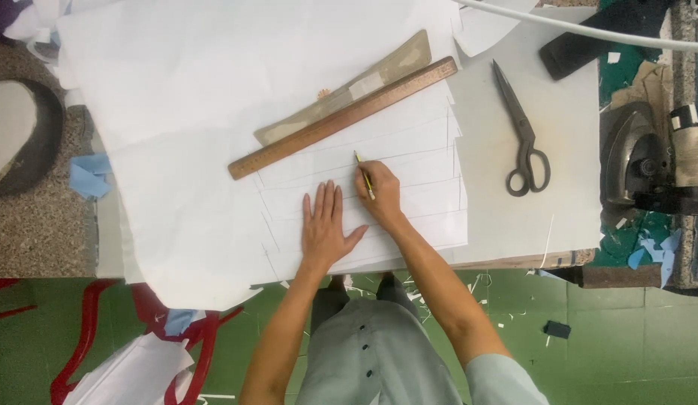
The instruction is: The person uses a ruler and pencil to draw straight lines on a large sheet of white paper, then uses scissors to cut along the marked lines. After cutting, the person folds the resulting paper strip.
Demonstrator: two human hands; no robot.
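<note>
Right beside flat left hand (324, 231), right hand (380, 193) grips pencil (364, 175).

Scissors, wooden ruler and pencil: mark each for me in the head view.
scissors (523, 133): head view, on the pivot where the blades meet the handles.
wooden ruler (343, 118): head view, middle of its length.
pencil (362, 171): head view, on the shaft above the right hand (382, 196).
</note>
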